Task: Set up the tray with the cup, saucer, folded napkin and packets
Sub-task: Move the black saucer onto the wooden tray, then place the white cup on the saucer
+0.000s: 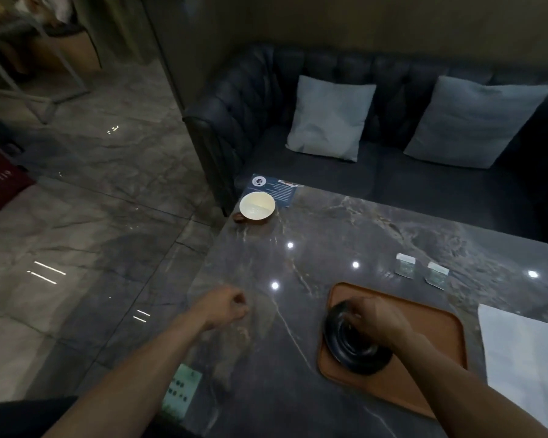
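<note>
The counter (pixel 377 235) is dark grey stone with pale lines running through it, and it is so shiny that small ceiling lights show in it as bright dots. The floor (pixel 92 200) on the left is made of big grey tiles that shine too. Behind the counter is a dark sofa (pixel 329 172) with a bumpy, buttoned back. Two soft, pale blue pillows (pixel 329 118) lean on it.

A brown tray (pixel 424 374) with round corners lies flat on the counter. A round black saucer (pixel 351 346) sits on the left part of the tray. The right hand (pixel 377 320) is over the saucer with its fingers curled down onto the rim, so its grip is closed on the saucer. The left hand (pixel 225 306) hangs over the counter, away from the tray. Its grip is curled into a loose fist with nothing in it.

The cup (pixel 256 206) is far off at the back corner of the counter. It is white inside and brown outside, with a small handle on the left. A blue card (pixel 279 191) lies just behind it. Two small pale packets (pixel 405 264) lie side by side just past the tray. A flat white napkin (pixel 525 358) lies to the right of the tray. A small green card (pixel 181 390) lies at the near edge.
</note>
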The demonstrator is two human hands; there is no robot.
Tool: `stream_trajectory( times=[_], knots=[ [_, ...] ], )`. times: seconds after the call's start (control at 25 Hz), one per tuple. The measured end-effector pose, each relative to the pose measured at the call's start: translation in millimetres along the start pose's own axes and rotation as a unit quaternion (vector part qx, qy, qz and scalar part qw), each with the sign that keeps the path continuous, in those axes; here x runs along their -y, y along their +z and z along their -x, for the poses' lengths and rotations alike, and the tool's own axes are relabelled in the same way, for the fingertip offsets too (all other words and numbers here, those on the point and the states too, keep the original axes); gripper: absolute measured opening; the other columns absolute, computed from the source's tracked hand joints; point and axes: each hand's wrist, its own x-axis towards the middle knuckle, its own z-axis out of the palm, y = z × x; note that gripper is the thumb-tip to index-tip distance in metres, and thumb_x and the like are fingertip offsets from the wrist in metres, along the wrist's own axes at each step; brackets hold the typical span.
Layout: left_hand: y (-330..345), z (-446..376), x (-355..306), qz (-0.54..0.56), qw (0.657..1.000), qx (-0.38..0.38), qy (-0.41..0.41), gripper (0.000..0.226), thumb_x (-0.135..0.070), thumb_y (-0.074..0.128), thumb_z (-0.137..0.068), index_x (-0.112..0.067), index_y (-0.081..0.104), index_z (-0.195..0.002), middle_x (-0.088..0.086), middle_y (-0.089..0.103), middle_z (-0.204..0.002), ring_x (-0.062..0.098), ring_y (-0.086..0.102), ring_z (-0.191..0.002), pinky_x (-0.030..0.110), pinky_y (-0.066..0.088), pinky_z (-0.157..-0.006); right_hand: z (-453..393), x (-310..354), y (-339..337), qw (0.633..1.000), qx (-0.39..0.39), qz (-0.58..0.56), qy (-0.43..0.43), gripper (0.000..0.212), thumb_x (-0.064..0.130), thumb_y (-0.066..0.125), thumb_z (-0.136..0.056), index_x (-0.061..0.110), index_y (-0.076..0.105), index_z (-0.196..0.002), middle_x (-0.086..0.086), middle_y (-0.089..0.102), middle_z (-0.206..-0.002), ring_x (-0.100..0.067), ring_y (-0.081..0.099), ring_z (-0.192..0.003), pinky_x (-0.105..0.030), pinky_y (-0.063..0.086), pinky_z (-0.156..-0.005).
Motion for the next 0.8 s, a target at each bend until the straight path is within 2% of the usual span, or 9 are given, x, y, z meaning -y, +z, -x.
stream_trajectory(
  times=[0.08,0.32,0.48,0.64,0.8],
  knots=[
    [-19,-12,22,-0.018,1.0,-0.001,-0.002,0.033,-0.042,0.063,-0.087,-0.015,0.068,-0.106,0.005,0.068,-0.112,0.021,0.062,-0.105,0.035,0.047,-0.091,-24,19,-8,1.0,0.003,-0.024,0.002,0.026,0.046,0.052,-0.094,0.029,0.066,-0.108,0.003,0.071,-0.107,-0.021,0.067,-0.097,-0.029,0.047,-0.073],
    [-72,-57,69,-0.026,1.0,-0.011,0.001,0.036,-0.04,0.065,-0.088,-0.012,0.065,-0.111,0.009,0.065,-0.115,0.022,0.06,-0.107,0.028,0.04,-0.087,-100,67,-32,1.0,0.023,0.001,-0.001,0.038,0.056,0.047,-0.093,0.033,0.061,-0.121,0.004,0.066,-0.124,-0.019,0.061,-0.114,-0.031,0.047,-0.087],
    [-106,-93,87,-0.027,0.999,-0.013,0.016,0.035,-0.039,0.064,-0.089,-0.012,0.064,-0.112,0.01,0.064,-0.116,0.024,0.059,-0.106,0.029,0.042,-0.088,-157,86,-50,0.999,0.017,0.022,-0.022,0.039,0.053,0.049,-0.094,0.03,0.061,-0.123,0.003,0.065,-0.126,-0.019,0.061,-0.114,-0.033,0.049,-0.09],
    [-134,-135,99,-0.062,0.998,-0.02,0.026,0.04,-0.046,0.062,-0.087,-0.019,0.062,-0.116,0.004,0.062,-0.119,0.022,0.058,-0.11,0.037,0.046,-0.094,-212,99,-72,0.999,0.022,0.031,-0.025,0.04,0.052,0.053,-0.093,0.03,0.059,-0.126,0.003,0.065,-0.127,-0.018,0.061,-0.113,-0.033,0.049,-0.09],
    [-148,-175,100,-0.093,0.994,-0.026,0.045,0.043,-0.052,0.059,-0.085,-0.024,0.06,-0.117,0.0,0.062,-0.119,0.02,0.058,-0.108,0.036,0.046,-0.089,-258,105,-86,0.999,0.007,0.046,-0.009,0.05,0.054,0.062,-0.086,0.034,0.054,-0.132,0.006,0.065,-0.128,-0.018,0.061,-0.115,-0.032,0.049,-0.088]
  ],
)
